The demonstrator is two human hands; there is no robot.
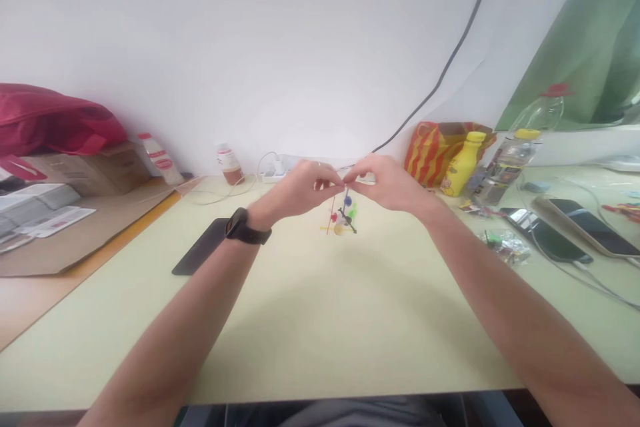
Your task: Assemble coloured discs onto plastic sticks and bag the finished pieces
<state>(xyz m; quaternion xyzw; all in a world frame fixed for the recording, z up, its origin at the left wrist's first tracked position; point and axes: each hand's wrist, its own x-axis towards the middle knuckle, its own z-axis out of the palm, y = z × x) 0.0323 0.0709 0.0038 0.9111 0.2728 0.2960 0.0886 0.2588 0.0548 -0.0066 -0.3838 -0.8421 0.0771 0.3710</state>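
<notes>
Over the middle of the table, my left hand (307, 185) and my right hand (387, 183) meet at the fingertips, both closed in a pinch. Just below them is a small assembly of coloured sticks and knobs (342, 217). Its parts are blue, red, green, yellow and black. A blue stick and a thin red stick rise from it toward the pinched fingers. The fingertips hide the top of the piece, so the exact grip of each hand is hard to see. A black watch (245, 227) is on my left wrist.
A black flat device (201, 248) lies beside my left forearm. On the right are phones (547, 235), cables, a crinkled clear packet (510, 247), a yellow bottle (463, 165) and a striped bag (423, 150). Bottles and a cardboard box (107, 170) stand at the left.
</notes>
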